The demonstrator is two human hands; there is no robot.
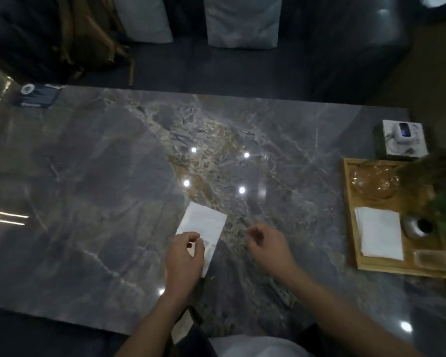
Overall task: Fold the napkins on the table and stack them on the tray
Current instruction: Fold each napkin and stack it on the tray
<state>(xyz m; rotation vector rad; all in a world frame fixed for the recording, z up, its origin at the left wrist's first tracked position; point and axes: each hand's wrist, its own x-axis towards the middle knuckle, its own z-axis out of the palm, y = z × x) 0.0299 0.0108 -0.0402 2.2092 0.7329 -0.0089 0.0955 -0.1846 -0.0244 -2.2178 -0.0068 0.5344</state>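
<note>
Pinching the napkin (202, 222) on the table (88, 189), left hand (183, 258); right hand (265, 243) loosely curled, empty.

Head camera looks steeply down (close) over the table (88, 176).

A lounge: marble table (88, 176), cushioned sofa (242, 21), tea tray (350, 228).

A white napkin (204, 222) lies flat on the dark marble worktop (88, 189), folded into a long rectangle and angled slightly, its near end under the left hand (183, 258). Well to the right, a wooden tray (350, 228) holds a squared stack of folded white napkins (380, 233).
</note>
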